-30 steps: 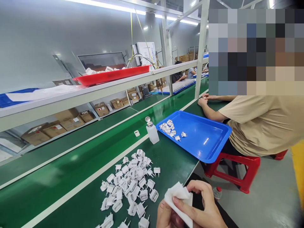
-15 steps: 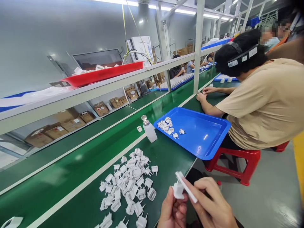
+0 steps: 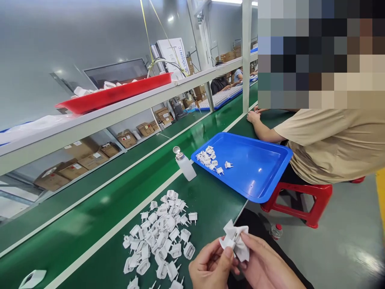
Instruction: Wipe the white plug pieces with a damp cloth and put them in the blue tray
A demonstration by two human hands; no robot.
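My left hand [image 3: 209, 265] pinches a white plug housing [image 3: 227, 243] between thumb and fingers, just past the table's front edge. My right hand [image 3: 263, 259] grips a folded white cloth [image 3: 243, 245] and presses it against that plug housing, so the pins are partly covered. To the left of both hands, a heap of similar white plug housings [image 3: 162, 230] with metal pins lies loose on the green table [image 3: 207, 208].
A blue tray [image 3: 251, 160] with several plug housings [image 3: 207, 156] juts past the table edge. Beside it stands a white pump bottle [image 3: 187, 167]. A co-worker in a tan shirt [image 3: 333, 136] sits on a red stool [image 3: 321, 192] at right. A shelf holds a red tray [image 3: 120, 93].
The cloth, earlier a flat folded strip above the plug housing, is now wrapped against it. Both hands have shifted slightly and come closer together. The view has turned a little.
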